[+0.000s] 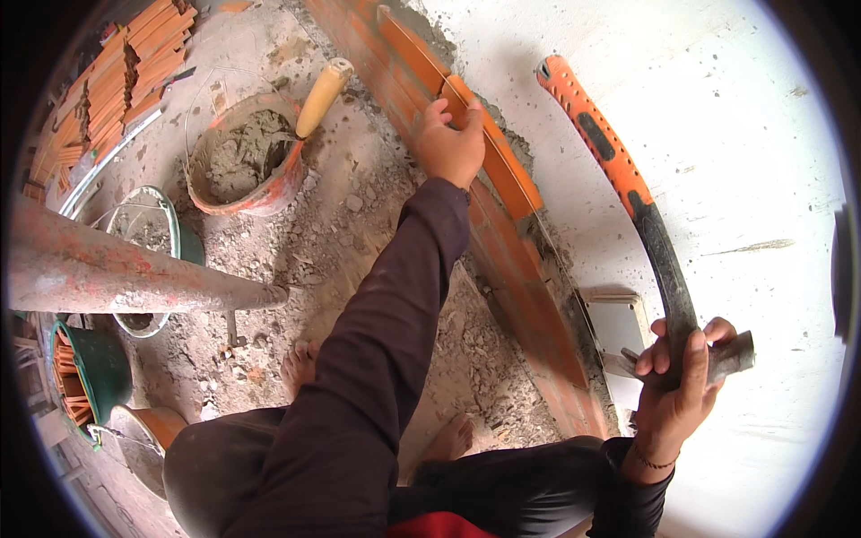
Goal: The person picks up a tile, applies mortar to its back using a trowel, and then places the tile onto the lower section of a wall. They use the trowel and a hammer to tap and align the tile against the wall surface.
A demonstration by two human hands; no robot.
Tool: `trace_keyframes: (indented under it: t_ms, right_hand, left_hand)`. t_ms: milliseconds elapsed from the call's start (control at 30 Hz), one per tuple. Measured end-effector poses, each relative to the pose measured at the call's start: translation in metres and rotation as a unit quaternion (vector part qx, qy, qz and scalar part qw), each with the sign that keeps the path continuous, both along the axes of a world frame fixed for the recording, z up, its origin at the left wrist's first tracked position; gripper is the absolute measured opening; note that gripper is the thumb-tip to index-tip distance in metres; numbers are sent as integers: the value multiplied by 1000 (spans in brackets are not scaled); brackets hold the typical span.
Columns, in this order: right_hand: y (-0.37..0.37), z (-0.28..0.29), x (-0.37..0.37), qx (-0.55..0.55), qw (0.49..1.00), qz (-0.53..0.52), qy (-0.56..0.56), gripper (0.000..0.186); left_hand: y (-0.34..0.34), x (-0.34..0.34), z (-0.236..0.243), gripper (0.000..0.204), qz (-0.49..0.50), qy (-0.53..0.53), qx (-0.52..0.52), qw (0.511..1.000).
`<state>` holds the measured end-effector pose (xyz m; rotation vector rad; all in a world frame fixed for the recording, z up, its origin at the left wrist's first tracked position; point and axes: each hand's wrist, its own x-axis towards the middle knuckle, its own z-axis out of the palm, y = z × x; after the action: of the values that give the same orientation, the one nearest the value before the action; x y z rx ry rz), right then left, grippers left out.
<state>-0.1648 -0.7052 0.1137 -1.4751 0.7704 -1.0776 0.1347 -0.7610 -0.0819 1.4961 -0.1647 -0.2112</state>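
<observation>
My left hand (451, 143) is at an orange brick (513, 179) on top of a low brick wall (529, 300), its thumb against the brick and its fingers bent at the near edge. Another orange brick (413, 49) lies end to end beyond it. A thin taut string runs along these bricks. In my right hand (683, 381) is a hammer (668, 260), gripped close around its metal head. Its orange and black handle points up and away, in front of the white wall (753, 170).
At the left stand a mortar bucket (269, 197) with a wooden-handled trowel (323, 99), a green bucket (184, 238) and a green brick-filled bucket (108, 368). A thick pole (143, 269) crosses there. Stacked bricks (108, 90) lie far left. Rubble covers the floor; a box (616, 323) is on the wall.
</observation>
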Motion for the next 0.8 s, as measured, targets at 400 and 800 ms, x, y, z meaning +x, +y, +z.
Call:
trace_keyframes:
  t_ms: [400, 800]
  right_hand:
    - [8, -26, -2, 318, 943, 47, -89, 28]
    - [12, -24, -6, -392, 790, 286, 375, 72]
  left_hand:
    - [59, -103, 68, 72, -251, 133, -551, 785]
    - [104, -109, 116, 44, -127, 439, -390, 799]
